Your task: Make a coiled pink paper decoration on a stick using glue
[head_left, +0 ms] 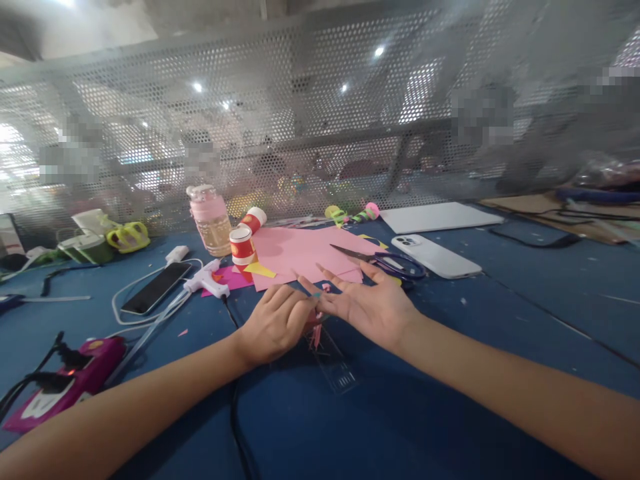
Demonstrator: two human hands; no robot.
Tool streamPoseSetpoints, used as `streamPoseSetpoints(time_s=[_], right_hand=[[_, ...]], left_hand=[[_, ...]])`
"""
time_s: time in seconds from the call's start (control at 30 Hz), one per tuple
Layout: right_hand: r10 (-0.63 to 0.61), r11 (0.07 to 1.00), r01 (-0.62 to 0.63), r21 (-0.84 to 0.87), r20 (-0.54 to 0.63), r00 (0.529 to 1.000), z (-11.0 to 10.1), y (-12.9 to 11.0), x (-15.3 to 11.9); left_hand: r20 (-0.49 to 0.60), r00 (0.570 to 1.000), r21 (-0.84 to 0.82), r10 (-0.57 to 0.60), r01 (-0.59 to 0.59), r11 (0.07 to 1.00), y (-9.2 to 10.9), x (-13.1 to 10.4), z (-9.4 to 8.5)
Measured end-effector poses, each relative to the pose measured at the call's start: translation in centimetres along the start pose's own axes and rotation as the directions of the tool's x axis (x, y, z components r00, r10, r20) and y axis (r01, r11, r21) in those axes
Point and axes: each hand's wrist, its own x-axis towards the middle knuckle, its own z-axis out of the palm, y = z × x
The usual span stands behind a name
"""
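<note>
My left hand (274,325) and my right hand (365,303) meet over the blue table (500,320), fingertips together on a tiny paper piece (318,294) with teal and pink on it. The left fingers pinch it; the right hand's other fingers are spread. Under them lies a clear plastic ruler (334,363) with pink paper scraps (316,333). Just beyond are pink paper sheets (305,253) and purple-handled scissors (387,262).
A white glue gun (207,280), a black phone (156,288), a white phone (435,256), two red-white glue tubes (243,245), a pink bottle (211,219), a purple power strip (65,390) and a laptop (440,216) lie around. A perforated metal screen (320,113) closes the back.
</note>
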Motion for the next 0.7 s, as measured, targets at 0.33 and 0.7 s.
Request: streamPoseSetpoints(time_s=[0.33, 0.7], right_hand=[[0.061, 0.997, -0.060, -0.045, 0.029, 0.998, -0.13, 0.05, -0.16], [0.044, 0.989, -0.036, -0.145, 0.051, 0.998, -0.13, -0.29, 0.12]], left_hand=[[-0.044, 0.992, 0.013, 0.115, -0.114, 0.993, -0.60, 0.03, -0.12], [-0.011, 0.994, -0.048, 0.109, -0.109, 0.993, -0.93, 0.14, -0.53]])
